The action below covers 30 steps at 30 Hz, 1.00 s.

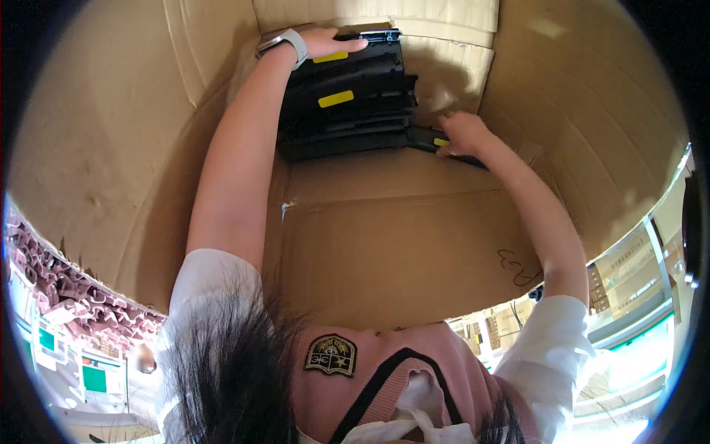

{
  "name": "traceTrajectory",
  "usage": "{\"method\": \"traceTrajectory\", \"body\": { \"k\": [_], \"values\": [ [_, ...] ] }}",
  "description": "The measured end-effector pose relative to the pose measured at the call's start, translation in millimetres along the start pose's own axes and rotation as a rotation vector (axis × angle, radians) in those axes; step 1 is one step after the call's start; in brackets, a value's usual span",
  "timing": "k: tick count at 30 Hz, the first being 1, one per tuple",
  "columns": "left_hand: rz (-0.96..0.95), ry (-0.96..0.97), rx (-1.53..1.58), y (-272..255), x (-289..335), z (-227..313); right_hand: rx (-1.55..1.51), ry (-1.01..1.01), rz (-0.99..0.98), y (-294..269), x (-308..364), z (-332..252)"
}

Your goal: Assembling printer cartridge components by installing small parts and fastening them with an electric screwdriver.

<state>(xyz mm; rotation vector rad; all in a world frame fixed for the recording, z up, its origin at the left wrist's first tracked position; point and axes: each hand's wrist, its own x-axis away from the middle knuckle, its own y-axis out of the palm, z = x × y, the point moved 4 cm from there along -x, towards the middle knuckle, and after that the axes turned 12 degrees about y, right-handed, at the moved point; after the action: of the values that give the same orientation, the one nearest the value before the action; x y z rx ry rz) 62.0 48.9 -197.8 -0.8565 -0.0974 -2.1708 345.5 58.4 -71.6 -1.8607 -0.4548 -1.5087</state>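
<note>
Several long black plastic parts [347,122], some with yellow labels, lie stacked against the far wall inside a large cardboard box. At the far end of the stack, my left hand [323,44], with a pale-banded watch on the wrist, is closed on the farthest part; its thumb lies along the near face and the other fingers are mostly hidden. My right hand [466,135] is closed around another black plastic part [423,138] that slants down to the right beside the stack. That part's right end is partly covered by the hand.
The tall cardboard box [384,244] surrounds both forearms, and its near wall rises close to my body. Beyond its rim, pink items [74,288] are heaped at the left. Stacked cartons [629,274] and shelving stand at the right.
</note>
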Motion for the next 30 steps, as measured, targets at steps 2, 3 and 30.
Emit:
{"method": "traceTrajectory", "body": {
  "k": [2,3,30],
  "values": [
    [-0.045,-0.011,-0.014,2.6,-5.4,8.7,0.047,0.133,-0.209,51.2,-8.2,17.8],
    [-0.086,-0.033,-0.032,2.9,-7.0,12.3,0.010,0.140,-0.164,72.6,-12.1,23.7],
    [-0.015,0.020,0.048,-1.8,-8.8,-0.6,-0.438,-0.080,-0.618,-48.5,58.4,65.5]
  ]
}}
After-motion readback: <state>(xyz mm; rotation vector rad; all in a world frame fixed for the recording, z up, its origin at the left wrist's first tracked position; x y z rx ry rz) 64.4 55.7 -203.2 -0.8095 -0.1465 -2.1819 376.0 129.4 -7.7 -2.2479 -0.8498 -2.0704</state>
